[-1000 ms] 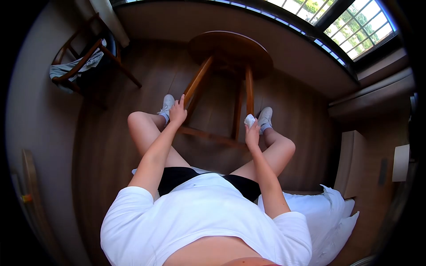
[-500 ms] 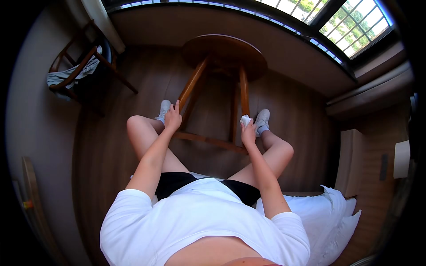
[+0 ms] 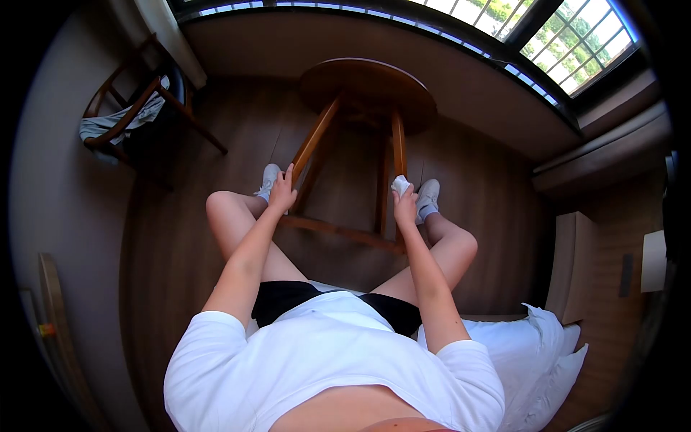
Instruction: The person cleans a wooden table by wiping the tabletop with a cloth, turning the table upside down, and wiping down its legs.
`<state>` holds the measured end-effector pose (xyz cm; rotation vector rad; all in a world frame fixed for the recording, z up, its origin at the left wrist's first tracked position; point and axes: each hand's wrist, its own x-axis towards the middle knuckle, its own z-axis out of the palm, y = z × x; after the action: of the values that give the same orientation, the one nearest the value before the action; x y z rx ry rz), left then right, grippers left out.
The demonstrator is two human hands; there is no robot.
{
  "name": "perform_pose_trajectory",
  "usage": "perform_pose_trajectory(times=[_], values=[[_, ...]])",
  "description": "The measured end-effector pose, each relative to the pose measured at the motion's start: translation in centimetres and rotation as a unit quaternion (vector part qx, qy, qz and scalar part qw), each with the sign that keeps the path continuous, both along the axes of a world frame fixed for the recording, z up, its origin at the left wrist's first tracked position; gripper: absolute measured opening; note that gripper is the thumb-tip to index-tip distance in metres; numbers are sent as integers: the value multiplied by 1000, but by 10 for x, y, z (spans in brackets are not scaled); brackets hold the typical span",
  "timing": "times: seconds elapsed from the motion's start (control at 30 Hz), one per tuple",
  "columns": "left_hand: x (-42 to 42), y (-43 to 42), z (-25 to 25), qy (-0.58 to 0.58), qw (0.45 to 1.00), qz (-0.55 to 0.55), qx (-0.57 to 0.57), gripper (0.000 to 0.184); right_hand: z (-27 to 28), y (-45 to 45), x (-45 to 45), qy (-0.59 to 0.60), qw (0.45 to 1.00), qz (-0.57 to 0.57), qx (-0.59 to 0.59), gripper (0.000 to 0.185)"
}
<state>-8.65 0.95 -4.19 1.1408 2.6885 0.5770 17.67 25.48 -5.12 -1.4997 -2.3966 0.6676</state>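
A round wooden table [image 3: 414, 101] lies tipped with its legs toward me, between my feet. My left hand [image 3: 283, 193] is closed around the left table leg [image 3: 317, 135], near its lower end. A crumpled white wipe or cloth [image 3: 401, 185] is in my right hand [image 3: 405, 207], pressed against the right table leg [image 3: 399, 144]. My fingers partly hide the wipe, so I cannot tell its exact kind. A wooden crossbar [image 3: 338, 230] joins the leg ends just in front of my knees.
At the left stands a wooden armchair [image 3: 119, 133] with a grey striped cloth [image 3: 137, 119] over it. White pillows [image 3: 533, 353] lie by my right side. A barred window [image 3: 576, 43] and low wall are beyond the table. My shoes [image 3: 427, 194] flank the legs.
My right hand has slid slightly up the right table leg with the white wipe. My left hand stays on its leg. The whole view has shifted a little.
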Motion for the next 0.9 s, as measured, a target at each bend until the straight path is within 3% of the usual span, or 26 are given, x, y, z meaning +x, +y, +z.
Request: perform_pose_trajectory(times=[0.37,0.43,0.9], values=[[-3,-3,-8,-23,999,28,8,79,-6,-44,46,28,998,12,50,61],[-1,-3,-8,-17,999,34,5,79,6,-53,50,-29,999,4,31,62],[2,-2,-5,-24,999,32,27,78,13,-30,16,-43,996,-1,84,56]])
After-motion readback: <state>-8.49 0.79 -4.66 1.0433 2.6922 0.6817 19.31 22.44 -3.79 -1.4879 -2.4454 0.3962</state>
